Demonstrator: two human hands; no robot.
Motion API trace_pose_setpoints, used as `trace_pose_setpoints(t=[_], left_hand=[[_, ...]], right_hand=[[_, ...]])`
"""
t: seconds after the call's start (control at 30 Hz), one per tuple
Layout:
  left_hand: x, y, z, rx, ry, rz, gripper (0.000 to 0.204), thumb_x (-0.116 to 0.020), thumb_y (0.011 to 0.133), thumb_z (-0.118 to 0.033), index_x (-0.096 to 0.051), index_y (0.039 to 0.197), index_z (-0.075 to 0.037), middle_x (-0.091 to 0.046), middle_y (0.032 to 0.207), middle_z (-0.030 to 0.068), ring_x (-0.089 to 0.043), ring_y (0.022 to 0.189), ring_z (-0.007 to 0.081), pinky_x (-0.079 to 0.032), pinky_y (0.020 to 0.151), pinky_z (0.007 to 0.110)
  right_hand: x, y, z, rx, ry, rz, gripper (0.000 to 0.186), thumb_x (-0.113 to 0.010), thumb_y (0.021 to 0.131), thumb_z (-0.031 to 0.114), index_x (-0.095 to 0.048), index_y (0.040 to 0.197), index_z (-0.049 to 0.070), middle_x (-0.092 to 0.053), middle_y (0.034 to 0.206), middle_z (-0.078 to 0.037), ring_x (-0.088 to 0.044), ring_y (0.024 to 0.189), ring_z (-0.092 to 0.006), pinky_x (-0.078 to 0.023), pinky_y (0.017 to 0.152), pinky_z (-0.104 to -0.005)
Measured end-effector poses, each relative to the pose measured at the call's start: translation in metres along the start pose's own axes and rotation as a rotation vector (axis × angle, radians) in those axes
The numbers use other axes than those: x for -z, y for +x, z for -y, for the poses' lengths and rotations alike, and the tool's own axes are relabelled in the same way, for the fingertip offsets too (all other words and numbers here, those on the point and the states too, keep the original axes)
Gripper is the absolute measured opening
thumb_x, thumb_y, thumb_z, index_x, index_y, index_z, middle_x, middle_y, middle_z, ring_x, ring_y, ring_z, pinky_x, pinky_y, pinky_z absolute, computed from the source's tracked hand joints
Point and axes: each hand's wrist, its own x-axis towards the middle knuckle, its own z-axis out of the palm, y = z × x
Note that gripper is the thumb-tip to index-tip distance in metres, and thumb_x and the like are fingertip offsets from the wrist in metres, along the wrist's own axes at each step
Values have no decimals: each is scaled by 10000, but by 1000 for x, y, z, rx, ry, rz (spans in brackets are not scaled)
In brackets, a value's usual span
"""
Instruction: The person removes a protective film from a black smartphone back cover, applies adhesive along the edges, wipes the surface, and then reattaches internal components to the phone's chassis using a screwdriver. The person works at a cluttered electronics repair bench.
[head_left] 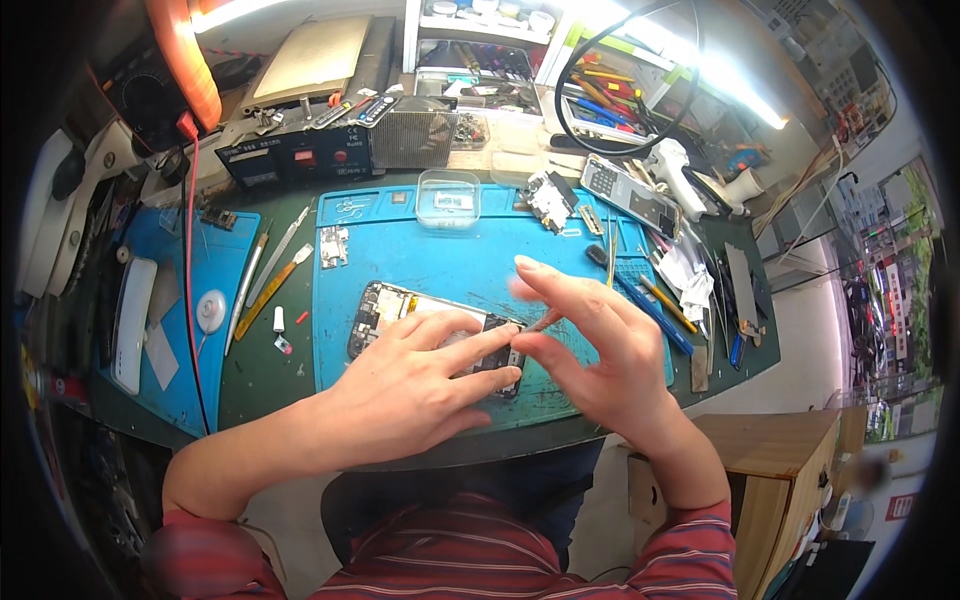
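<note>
An opened smartphone (pixel 388 306) lies on the blue work mat (pixel 380 260), its inner parts showing. My left hand (pixel 425 375) rests flat across it with fingers spread, hiding much of its middle. The fingertips touch the dark right end of the phone. Just beyond that end hovers my right hand (pixel 600 345), its thumb and index finger apart. The index fingertip is smeared by motion. I see nothing held between thumb and index finger; the other fingers are partly hidden.
Left lie a yellow-handled knife (pixel 272 294) and a small white-capped bottle (pixel 280 320). A clear plastic box (pixel 448 200) sits at the mat's back. Loose boards (pixel 550 200), a grey phone (pixel 630 195) and several tools (pixel 655 315) crowd the right. A black power unit (pixel 295 158) stands behind.
</note>
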Motion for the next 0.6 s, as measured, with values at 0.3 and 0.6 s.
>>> trace_pose_setpoints(t=[0.3, 0.6], left_hand=[[-2, 0, -1, 7, 1, -6, 526, -823, 834, -293, -683, 1325, -169, -577, 1421, 60, -535, 1301, 317, -472, 1059, 496], [-1, 1, -2, 8, 13, -16, 536, -833, 819, -272, -683, 1323, -171, -574, 1432, 57, -537, 1298, 317, -480, 1048, 496]], right_hand=[[-2, 0, 1, 36, 52, -49, 476, -762, 872, -16, -679, 1337, 43, -734, 991, -130, -747, 876, -289, -604, 742, -338], [-2, 0, -3, 23, 88, -50, 524, -715, 884, -75, -645, 1389, 47, -742, 968, -128, -749, 855, -271, -608, 730, -338]])
